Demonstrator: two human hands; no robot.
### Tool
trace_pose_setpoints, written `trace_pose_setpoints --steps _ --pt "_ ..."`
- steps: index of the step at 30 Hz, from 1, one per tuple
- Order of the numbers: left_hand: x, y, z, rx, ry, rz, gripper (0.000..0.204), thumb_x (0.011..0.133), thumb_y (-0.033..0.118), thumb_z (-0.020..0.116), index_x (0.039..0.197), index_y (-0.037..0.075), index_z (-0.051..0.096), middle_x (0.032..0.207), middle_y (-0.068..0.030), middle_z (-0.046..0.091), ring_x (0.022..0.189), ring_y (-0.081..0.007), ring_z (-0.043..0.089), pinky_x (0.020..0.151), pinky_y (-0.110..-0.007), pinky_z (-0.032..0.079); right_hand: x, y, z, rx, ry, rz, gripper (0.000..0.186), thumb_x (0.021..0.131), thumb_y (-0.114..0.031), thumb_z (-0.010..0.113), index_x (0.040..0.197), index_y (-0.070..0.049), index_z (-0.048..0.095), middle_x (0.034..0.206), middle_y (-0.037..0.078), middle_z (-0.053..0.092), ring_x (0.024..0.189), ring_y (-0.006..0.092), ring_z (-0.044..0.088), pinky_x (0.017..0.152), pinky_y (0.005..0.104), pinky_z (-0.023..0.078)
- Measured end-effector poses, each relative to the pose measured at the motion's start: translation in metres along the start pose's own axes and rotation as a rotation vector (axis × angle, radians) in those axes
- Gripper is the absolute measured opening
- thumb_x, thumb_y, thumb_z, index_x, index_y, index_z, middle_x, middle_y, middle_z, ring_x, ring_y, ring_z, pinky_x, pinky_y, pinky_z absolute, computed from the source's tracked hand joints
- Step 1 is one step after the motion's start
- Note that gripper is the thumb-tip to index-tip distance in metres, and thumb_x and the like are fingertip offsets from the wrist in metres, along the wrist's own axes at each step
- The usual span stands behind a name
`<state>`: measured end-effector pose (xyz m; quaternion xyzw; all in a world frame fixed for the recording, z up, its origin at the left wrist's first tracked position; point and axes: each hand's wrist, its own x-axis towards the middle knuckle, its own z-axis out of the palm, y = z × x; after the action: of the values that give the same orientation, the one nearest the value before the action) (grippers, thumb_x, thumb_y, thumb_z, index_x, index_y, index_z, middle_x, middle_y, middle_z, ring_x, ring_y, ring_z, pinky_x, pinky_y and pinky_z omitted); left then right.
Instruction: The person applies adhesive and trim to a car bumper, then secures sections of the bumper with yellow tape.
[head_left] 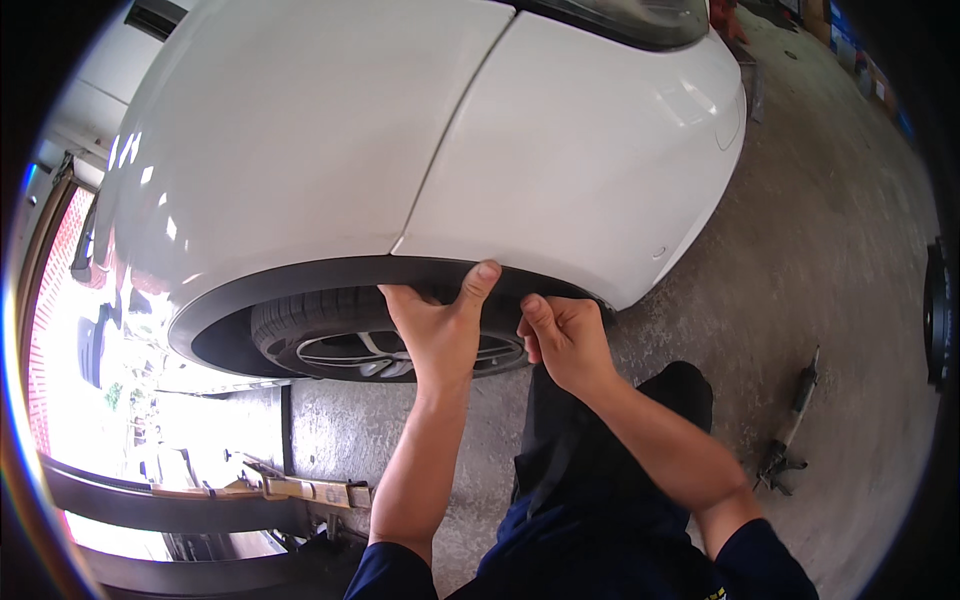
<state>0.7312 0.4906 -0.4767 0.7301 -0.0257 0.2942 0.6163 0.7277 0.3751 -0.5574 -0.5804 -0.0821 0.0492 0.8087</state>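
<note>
My left hand point(437, 335) is at the black wheel arch trim point(330, 270) of a white car. Its thumb points up along the trim's outer face, and the fingers reach behind the lower edge, partly out of sight. To the right, my right hand point(572, 345) is closed, thumb against curled fingers, close to the right end of the trim. Whatever it pinches, if anything, is hidden. Below the arch sits the tire point(300, 318) with its silver spoked wheel rim point(370, 352), partly covered by my left hand.
The white bumper point(590, 150) curves away to the right of a panel seam. A long, thin tool point(790, 425) with a dark handle lies on the concrete floor point(800, 230). At lower left stand dark lift arms point(180, 510) and a yellowish metal bar point(310, 490). My knee point(685, 390) is below the bumper.
</note>
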Motion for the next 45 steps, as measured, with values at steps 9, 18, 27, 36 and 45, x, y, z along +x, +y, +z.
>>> trace_pose_setpoints --steps 9,18,27,36,45 --pt "-0.011 -0.022 0.014 0.199 -0.026 0.059 0.076 0.067 0.007 0.088 0.126 -0.004 0.042 0.119 -0.014 0.05 0.109 -0.0231 0.051 0.097 -0.035 0.042 -0.003 0.053 -0.03 0.272 0.154 0.099 0.052 0.094 -0.039 0.062 0.064 0.003 0.062 0.049 0.005 0.055 0.042 0.0105 0.051 0.04 0.0243 0.038" --pt "-0.034 -0.068 0.033 0.386 -0.137 0.024 0.072 0.061 0.017 0.093 0.116 -0.004 0.053 0.113 -0.0133 0.052 0.102 -0.0252 0.053 0.09 -0.038 0.044 0.0 0.078 -0.034 0.391 0.249 0.133 0.048 0.095 -0.035 0.062 0.066 0.003 0.064 0.051 0.005 0.056 0.042 0.0091 0.051 0.041 0.0239 0.039" --pt "-0.05 -0.089 0.045 0.702 -0.173 0.096 0.079 0.058 0.027 0.094 0.118 -0.005 0.053 0.116 -0.0182 0.052 0.109 -0.0339 0.05 0.094 -0.044 0.04 -0.003 0.13 -0.055 0.467 0.285 0.11 0.043 0.094 -0.03 0.065 0.069 0.005 0.066 0.059 0.007 0.063 0.053 0.0105 0.059 0.05 0.0243 0.047" --pt "-0.062 -0.113 0.051 0.859 -0.166 0.147 0.083 0.061 0.032 0.093 0.122 -0.005 0.05 0.115 -0.019 0.05 0.109 -0.0359 0.048 0.097 -0.049 0.036 0.002 0.145 -0.06 0.453 0.227 0.115 0.039 0.095 -0.026 0.064 0.072 0.005 0.067 0.06 0.008 0.064 0.051 0.0113 0.058 0.049 0.025 0.045" --pt "-0.062 -0.122 0.046 0.797 -0.185 0.168 0.08 0.058 0.029 0.095 0.118 -0.005 0.055 0.119 -0.0204 0.052 0.108 -0.0351 0.051 0.094 -0.045 0.041 0.002 0.189 -0.079 0.714 0.313 0.339 0.039 0.094 -0.034 0.063 0.078 0.001 0.064 0.062 0.005 0.059 0.052 0.0109 0.053 0.046 0.0228 0.037"
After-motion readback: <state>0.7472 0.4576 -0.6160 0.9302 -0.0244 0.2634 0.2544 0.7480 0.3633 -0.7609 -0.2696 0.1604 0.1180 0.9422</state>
